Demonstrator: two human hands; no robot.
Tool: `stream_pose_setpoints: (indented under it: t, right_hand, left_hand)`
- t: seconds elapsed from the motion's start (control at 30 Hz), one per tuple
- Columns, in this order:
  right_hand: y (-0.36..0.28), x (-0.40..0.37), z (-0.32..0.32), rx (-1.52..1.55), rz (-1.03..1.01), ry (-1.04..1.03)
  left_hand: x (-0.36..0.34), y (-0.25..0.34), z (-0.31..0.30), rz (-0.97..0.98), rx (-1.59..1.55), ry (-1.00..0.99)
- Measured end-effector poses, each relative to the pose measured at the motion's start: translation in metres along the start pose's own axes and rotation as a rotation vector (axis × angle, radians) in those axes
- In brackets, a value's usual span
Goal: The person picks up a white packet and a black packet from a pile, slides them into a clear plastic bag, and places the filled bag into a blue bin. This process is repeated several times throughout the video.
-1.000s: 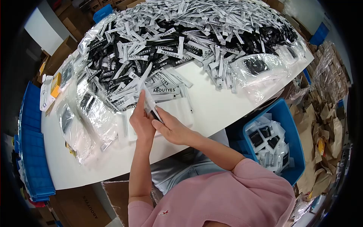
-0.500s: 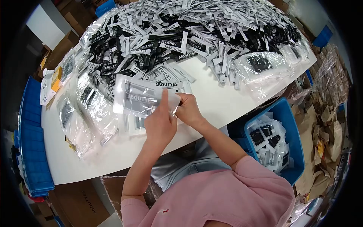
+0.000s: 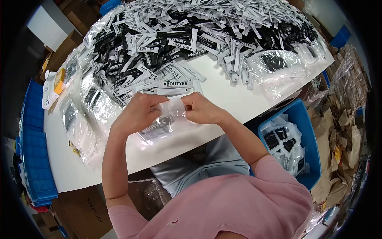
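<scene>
Between my hands, at the table's near edge, is a clear plastic pouch with printed packets inside it. My left hand has its fingers closed on the pouch's upper left edge. The upper right edge is pinched by my right hand. Just above them lies a white sachet with black lettering, flat among other sachets. The pouch hangs tilted toward me, and my fingertips partly hide its top edge.
A large heap of black and white sachets covers the back of the white table. Clear bags lie at left, another bag at right. A blue bin of filled pouches stands below right, blue trays at left.
The pouch has come down and nearer to my body, now upright between both hands. My left hand has shifted left from pointing over the pouch to gripping its edge.
</scene>
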State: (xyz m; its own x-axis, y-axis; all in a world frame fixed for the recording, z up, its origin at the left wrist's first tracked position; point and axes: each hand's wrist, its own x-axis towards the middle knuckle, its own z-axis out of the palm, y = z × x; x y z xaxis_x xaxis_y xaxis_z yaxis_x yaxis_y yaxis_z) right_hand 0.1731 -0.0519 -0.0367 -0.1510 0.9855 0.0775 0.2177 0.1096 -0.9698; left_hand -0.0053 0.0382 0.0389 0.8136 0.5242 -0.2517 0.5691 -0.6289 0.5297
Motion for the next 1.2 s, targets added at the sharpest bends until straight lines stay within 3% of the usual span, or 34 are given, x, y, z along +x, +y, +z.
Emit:
stream_pose_setpoints:
  t: [0.03,0.1,0.17,0.23,0.4,0.47,0.53,0.57,0.67,0.73,0.87,0.93,1.07,1.17,1.2]
  right_hand:
    - [0.000,0.000,-0.002,-0.004,0.045,-0.037]
    - [0.005,0.003,0.002,0.049,-0.003,-0.021]
    - [0.007,0.005,0.007,0.106,-0.045,-0.006]
    - [0.007,0.008,0.007,0.089,0.066,-0.020]
    - [0.004,0.002,-0.002,0.310,0.084,-0.230]
    - [0.006,0.001,0.000,0.324,0.077,-0.263]
    - [0.010,0.005,0.002,0.011,0.030,-0.271]
    - [0.011,0.006,0.002,0.014,0.032,-0.271]
    - [0.013,0.008,0.000,-0.067,-0.040,-0.176]
    - [0.019,0.007,-0.002,0.245,0.148,-0.237]
    - [0.025,0.002,-0.008,0.310,0.320,-0.212]
    - [0.024,-0.001,-0.002,0.022,0.076,-0.187]
    - [0.015,0.003,0.003,-0.123,0.102,-0.160]
    - [0.013,0.002,0.011,-0.015,-0.031,-0.029]
    - [0.012,0.002,0.013,-0.152,-0.094,0.002]
  left_hand:
    - [-0.001,-0.001,0.001,0.000,0.000,0.002]
    - [-0.004,-0.006,0.006,0.005,-0.468,-0.072]
    - [-0.001,-0.013,0.012,0.045,-0.519,-0.095]
    - [-0.001,-0.021,0.016,0.088,-0.564,-0.120]
    - [-0.006,-0.028,0.020,-0.063,-0.838,-0.141]
    - [-0.005,-0.031,0.030,-0.026,-0.818,-0.154]
    - [-0.005,-0.032,0.038,0.006,-0.835,-0.133]
    - [-0.005,-0.031,0.040,0.003,-0.837,-0.135]
    - [-0.005,-0.027,0.044,-0.037,-0.915,-0.064]
    - [-0.007,-0.027,0.045,-0.078,-0.701,0.019]
    - [-0.008,-0.034,0.046,-0.095,-0.738,-0.005]
    - [-0.005,-0.041,0.051,-0.164,-0.698,0.050]
    - [-0.003,-0.036,0.061,-0.077,-0.766,0.153]
    - [-0.003,-0.033,0.067,-0.040,-0.726,0.218]
    - [-0.002,-0.034,0.071,-0.036,-0.734,0.289]
